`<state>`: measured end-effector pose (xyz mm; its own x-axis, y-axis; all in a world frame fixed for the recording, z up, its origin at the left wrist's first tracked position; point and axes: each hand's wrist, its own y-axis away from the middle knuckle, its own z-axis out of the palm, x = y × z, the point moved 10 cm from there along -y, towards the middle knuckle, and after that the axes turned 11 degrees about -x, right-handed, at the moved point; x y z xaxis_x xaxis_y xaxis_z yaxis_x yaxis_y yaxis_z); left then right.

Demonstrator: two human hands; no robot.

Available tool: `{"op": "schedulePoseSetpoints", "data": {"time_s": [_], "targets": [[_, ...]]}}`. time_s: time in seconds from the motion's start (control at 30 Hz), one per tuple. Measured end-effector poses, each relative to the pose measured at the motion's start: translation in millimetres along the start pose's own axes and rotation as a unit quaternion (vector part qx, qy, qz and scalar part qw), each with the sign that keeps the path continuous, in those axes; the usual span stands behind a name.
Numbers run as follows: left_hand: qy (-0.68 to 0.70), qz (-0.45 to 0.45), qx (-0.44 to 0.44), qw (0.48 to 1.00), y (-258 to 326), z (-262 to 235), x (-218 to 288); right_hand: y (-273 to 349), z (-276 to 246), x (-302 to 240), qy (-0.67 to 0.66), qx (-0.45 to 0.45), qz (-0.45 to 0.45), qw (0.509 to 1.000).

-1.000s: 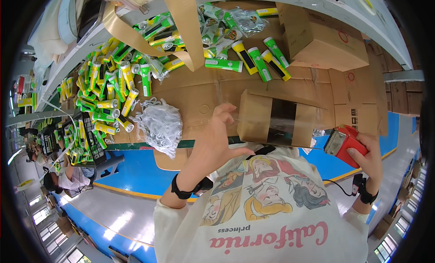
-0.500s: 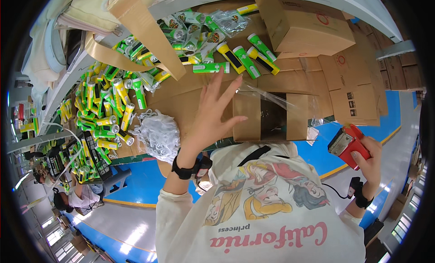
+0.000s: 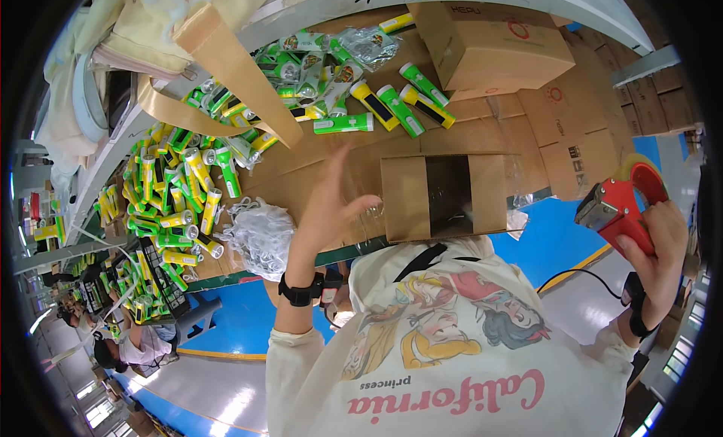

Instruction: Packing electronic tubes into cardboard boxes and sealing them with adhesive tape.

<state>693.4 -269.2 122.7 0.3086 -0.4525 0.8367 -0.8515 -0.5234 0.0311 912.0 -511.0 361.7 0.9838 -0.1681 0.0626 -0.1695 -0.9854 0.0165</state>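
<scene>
Near edge of the cardboard-covered surface (image 3: 218, 280) ran close to my torso; the open brown cardboard box (image 3: 407, 196) sat right along it. Flat brown cardboard lay between the box and the flashlights on the far side, giving my left hand (image 3: 327, 207) room to move. Far side was bounded by a big brown carton (image 3: 493, 49). My right hand (image 3: 657, 230) was out past the right end, above the blue floor (image 3: 561, 237), well apart from the box.

Left fingers were spread and released, gripping nothing, a bit blurred; thumb pointed at the box's left side, just beside it, couldn't tell if touching. Right fingers were clenched around a red handheld tape dispenser (image 3: 626, 225), its roll side up and metal front facing left, toward the box.

Counts: one dispenser, one open box with a dark gap between two brown flaps, one big carton, one tangled heap of white cord loops (image 3: 260, 237) left of my left hand. Five loose green and yellow plastic flashlights (image 3: 401, 111) lay beyond the box, three green, two yellow; the heaped ones (image 3: 199, 166) at left overlapped too much to count.
</scene>
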Motion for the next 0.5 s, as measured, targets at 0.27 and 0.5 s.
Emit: {"op": "schedulePoseSetpoints", "data": {"time_s": [0.27, 0.5], "targets": [[-0.204, 0.078, -0.158, 0.963, -15, 65, 31, 1, -29, -7, 0.071, -0.012, -0.042, 0.997], [-0.230, 0.171, -0.151, 0.946, 21, 108, 44, 22, -40, 11, 0.061, -0.034, -0.017, 0.997]]}}
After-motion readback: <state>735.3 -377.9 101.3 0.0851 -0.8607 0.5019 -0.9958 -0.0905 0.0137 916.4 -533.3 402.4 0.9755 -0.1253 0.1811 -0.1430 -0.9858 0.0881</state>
